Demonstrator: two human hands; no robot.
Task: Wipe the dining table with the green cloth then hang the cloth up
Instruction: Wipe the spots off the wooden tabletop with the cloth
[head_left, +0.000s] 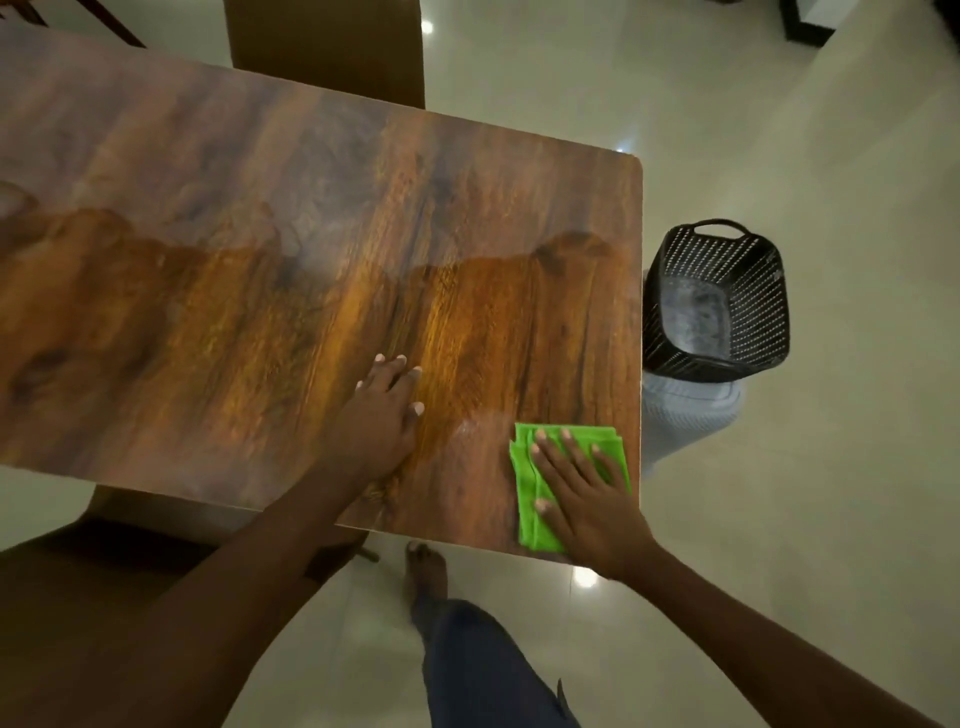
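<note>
A folded green cloth (531, 509) lies flat on the wooden dining table (260, 260), at its near right corner. My right hand (584, 493) presses down on the cloth with fingers spread, covering most of it. My left hand (382, 410) rests flat on the bare tabletop a little to the left of the cloth, fingers apart, holding nothing. The table surface is glossy and reflects the room.
A black perforated plastic basket (719, 306) stands on a pale stool (685, 415) just off the table's right edge. One chair (332, 47) is at the far side, another chair (78, 571) at the near left. My bare foot (426, 566) is on the tiled floor.
</note>
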